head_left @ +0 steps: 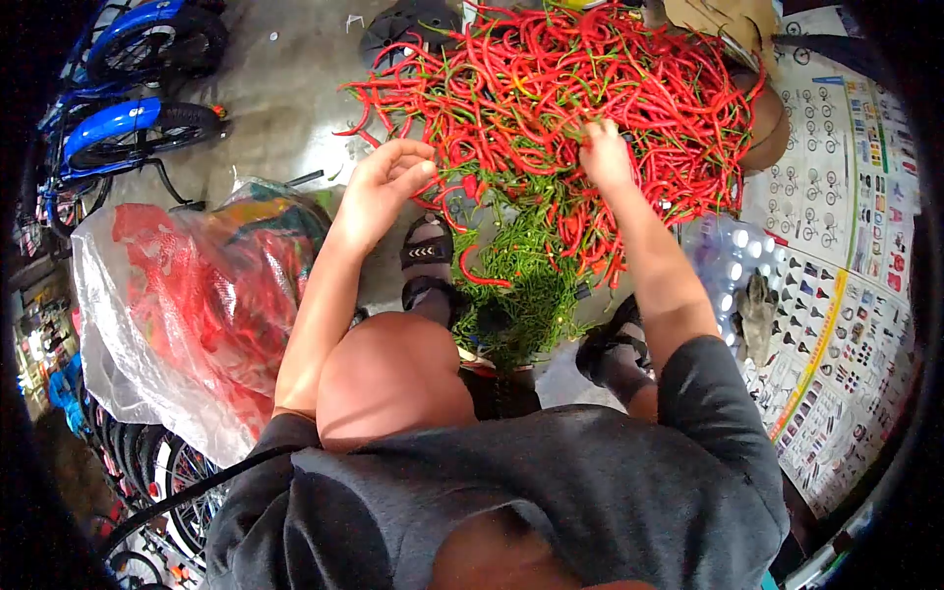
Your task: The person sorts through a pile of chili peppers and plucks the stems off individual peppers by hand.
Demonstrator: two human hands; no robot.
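**Picking through red chillies, right hand at the heap, left hand beside it**

Reaches with the right hand (605, 152) into the red chillies (531, 88), spread in a wide, tangled heap on the floor (295, 59) ahead. Holds the left hand (379, 192) near the heap's left edge, with thumb and fingers curved and a little apart, and with nothing plainly between them. Cannot tell the right hand's grip: perhaps pinched on a stalk, perhaps only resting against the top layer.

Seems to be at the step of picking out single pieces. Probably calls next for a light pinch close to one stalk and a gentle pull, so as not to drag neighbouring pods along. Has green stems (521, 295) gathered at the near side of the heap, between the left sandal (426, 251) and the right sandal (615, 349), with a few red pods on and among them.

Hides the right fingertips partly from view, along with most of the heap's lower layers. Cuts off the far edge of the heap at the top. Leaves the reddish contents of the clear plastic bag (177, 315) hard to make out, and darkens the corners to black.
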